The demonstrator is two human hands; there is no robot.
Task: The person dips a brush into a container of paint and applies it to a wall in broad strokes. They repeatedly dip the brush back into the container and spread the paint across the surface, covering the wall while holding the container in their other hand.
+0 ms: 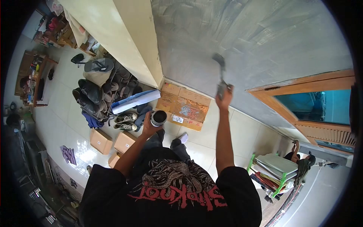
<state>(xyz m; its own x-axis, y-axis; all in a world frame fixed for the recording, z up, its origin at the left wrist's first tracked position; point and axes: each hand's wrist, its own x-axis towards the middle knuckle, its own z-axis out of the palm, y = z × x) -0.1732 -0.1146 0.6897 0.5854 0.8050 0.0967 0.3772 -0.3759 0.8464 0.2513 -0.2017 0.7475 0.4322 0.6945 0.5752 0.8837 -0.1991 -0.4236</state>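
Note:
My left hand [149, 126] is wrapped round a small open can [158, 118] with dark contents, held at waist height over the floor. My right hand [224, 97] reaches forward, fingers closed on the handle of a paintbrush [221, 72]. The brush's dark head is smeared by motion and overlaps the grey wall [189, 49] in this view. Uneven, streaky strokes cover that wall. Below, between my two arms, a flattened cardboard sheet [184, 102] lies along the foot of the wall.
Shoes [90, 90] are heaped on a rack at left, with a long white-and-blue box [136, 101] beside them. Cardboard boxes [101, 141] stand near my left arm. A wood-framed window [314, 106] is at right. Another person [297, 151] is by a loaded green-framed rack [276, 168].

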